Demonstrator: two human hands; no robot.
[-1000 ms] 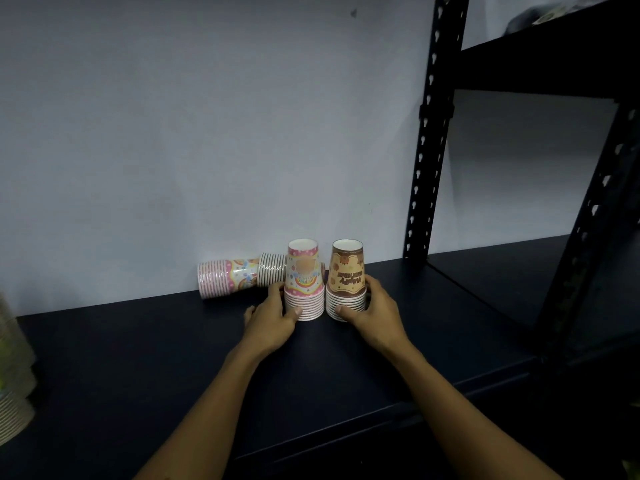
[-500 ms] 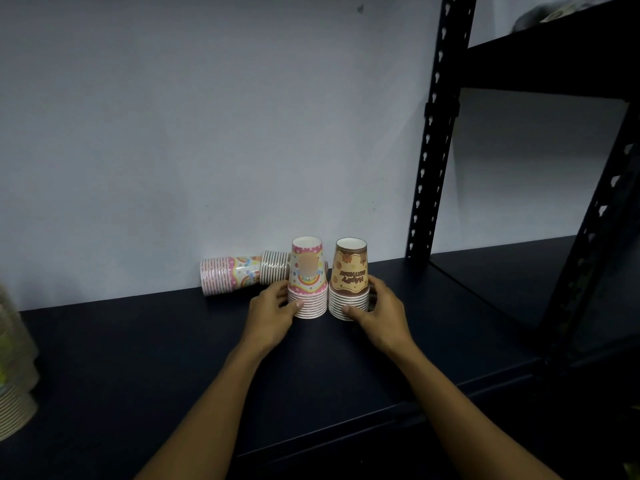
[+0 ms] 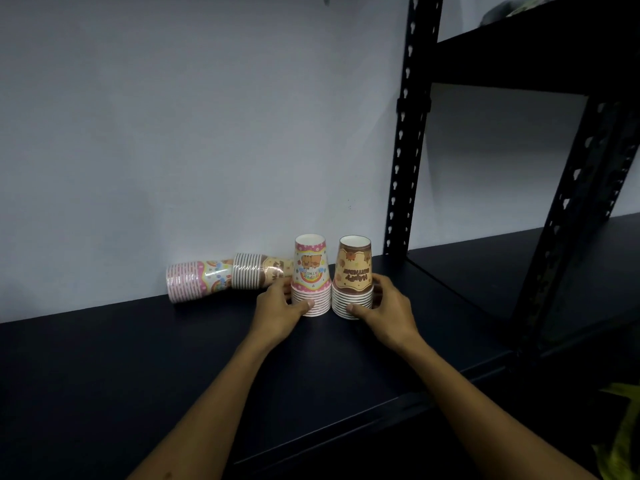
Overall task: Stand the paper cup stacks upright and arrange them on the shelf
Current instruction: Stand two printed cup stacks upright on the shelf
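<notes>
Dim light; plain pale wall (image 3: pixel 194 133); black perforated rack upright (image 3: pixel 410 133) at right

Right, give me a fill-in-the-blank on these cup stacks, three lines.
1. The left hand holds the standing ____ cup stack.
2. The right hand holds the standing ____ cup stack.
3. Behind the left hand, ____ more stacks lie on their sides on the shelf.

Missing words: pink; brown; two

Four paper cup stacks total: two standing rim-down, pink stack (image 3: pixel 310 276) and brown stack (image 3: pixel 354 278); two lying on their sides, pink lying stack (image 3: pixel 197 280) and brown lying stack (image 3: pixel 258 275). Two hands: left hand (image 3: pixel 278 311), right hand (image 3: pixel 389 311). One dark shelf (image 3: pixel 138 358). Two perforated uprights, rear upright (image 3: pixel 410 126) and front upright (image 3: pixel 575 216).
</notes>
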